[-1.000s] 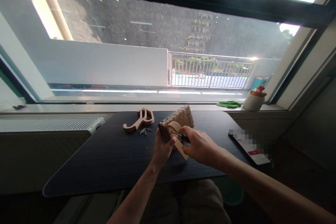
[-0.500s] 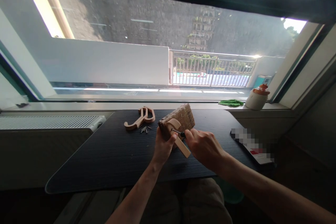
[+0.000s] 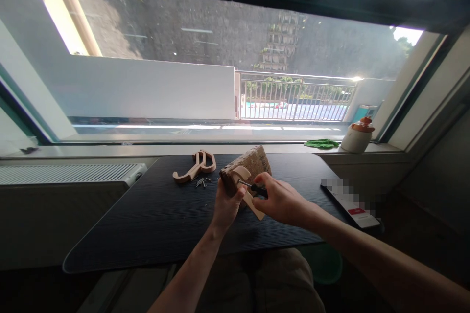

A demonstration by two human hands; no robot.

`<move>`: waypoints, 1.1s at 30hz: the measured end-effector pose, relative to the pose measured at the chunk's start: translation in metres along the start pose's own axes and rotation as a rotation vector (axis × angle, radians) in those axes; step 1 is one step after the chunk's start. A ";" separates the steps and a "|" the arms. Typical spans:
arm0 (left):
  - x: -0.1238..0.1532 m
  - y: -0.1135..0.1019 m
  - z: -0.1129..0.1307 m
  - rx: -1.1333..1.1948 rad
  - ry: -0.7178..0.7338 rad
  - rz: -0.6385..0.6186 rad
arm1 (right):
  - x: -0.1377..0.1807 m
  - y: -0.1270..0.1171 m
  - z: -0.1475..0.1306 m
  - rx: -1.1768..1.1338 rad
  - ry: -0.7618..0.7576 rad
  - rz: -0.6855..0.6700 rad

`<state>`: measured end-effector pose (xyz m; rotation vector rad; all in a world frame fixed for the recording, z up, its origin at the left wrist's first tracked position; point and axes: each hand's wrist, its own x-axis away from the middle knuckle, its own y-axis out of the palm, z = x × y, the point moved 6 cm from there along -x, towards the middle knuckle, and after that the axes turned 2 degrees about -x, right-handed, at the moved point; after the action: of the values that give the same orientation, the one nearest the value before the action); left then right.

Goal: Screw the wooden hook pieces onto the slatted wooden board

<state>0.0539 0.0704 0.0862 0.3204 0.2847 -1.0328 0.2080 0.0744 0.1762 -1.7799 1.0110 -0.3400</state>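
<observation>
My left hand [image 3: 226, 204] grips a pale wooden hook [image 3: 246, 189] against the front of a rough chipboard block [image 3: 251, 164], which stands tilted on the dark tabletop [image 3: 154, 215]. My right hand [image 3: 282, 200] is closed round the black handle of a small screwdriver [image 3: 250, 187]. Its metal tip points left into the curved top of the hook. Both hands sit close together at the middle of the tabletop.
Two more wooden hooks [image 3: 195, 166] lie at the back of the tabletop with several loose screws [image 3: 202, 182] beside them. A flat white booklet [image 3: 350, 201] rests at the right edge. On the sill are a green cloth [image 3: 321, 144] and a white jar [image 3: 357, 137]. A radiator [image 3: 69, 173] stands left.
My right hand has shifted its hold on the screwdriver, fingers turning round the handle. The block, the hook and my left hand stay where they were.
</observation>
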 end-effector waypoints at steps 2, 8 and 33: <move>0.000 0.000 0.000 0.001 -0.002 0.007 | 0.007 -0.007 -0.009 0.184 -0.059 0.057; 0.000 -0.002 -0.002 -0.025 -0.008 0.052 | 0.018 -0.012 -0.028 0.571 -0.308 0.133; 0.001 0.004 0.004 0.032 -0.002 -0.028 | 0.013 -0.009 -0.024 0.532 -0.200 0.111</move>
<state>0.0585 0.0695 0.0902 0.3450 0.2721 -1.0656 0.2044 0.0502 0.1918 -1.2456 0.7828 -0.3188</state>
